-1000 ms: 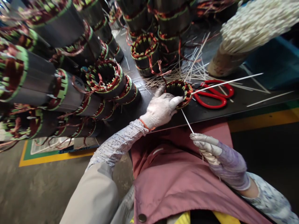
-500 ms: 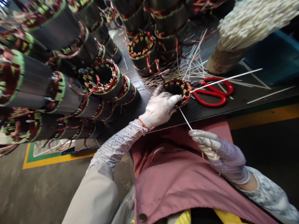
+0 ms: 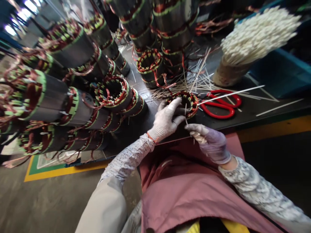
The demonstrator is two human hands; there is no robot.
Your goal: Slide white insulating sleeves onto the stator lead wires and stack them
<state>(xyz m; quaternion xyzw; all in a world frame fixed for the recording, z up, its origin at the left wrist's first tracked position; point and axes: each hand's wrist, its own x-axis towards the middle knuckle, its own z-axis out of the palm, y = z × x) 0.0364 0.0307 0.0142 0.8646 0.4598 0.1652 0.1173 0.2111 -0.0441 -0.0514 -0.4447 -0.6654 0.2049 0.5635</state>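
Observation:
A small wound motor stator (image 3: pixel 193 97) with copper windings and green insulation lies near the table's front edge. My gloved left hand (image 3: pixel 166 121) grips its near left side, with fingers reaching across the opening. My gloved right hand (image 3: pixel 210 140) is closed in a pinch just in front of it. From that pinch a thin white cord (image 3: pixel 186 113) runs up to the stator's near rim; whether its tip sits inside the windings I cannot tell. Another long white cord (image 3: pixel 233 94) sticks out from the stator's right side, above red-handled scissors (image 3: pixel 220 113).
Several stacked stators (image 3: pixel 80 106) crowd the left, with more stators (image 3: pixel 149 66) behind. Loose cords (image 3: pixel 194 79) are scattered past my hands. A thick bundle of white cords (image 3: pixel 257 35) stands in a holder at right, next to a blue bin (image 3: pixel 284 72).
My right hand has moved left and up, closer to the stator, with the cord now upright. My left fingers have shifted over the stator's opening. The whole view has shifted slightly.

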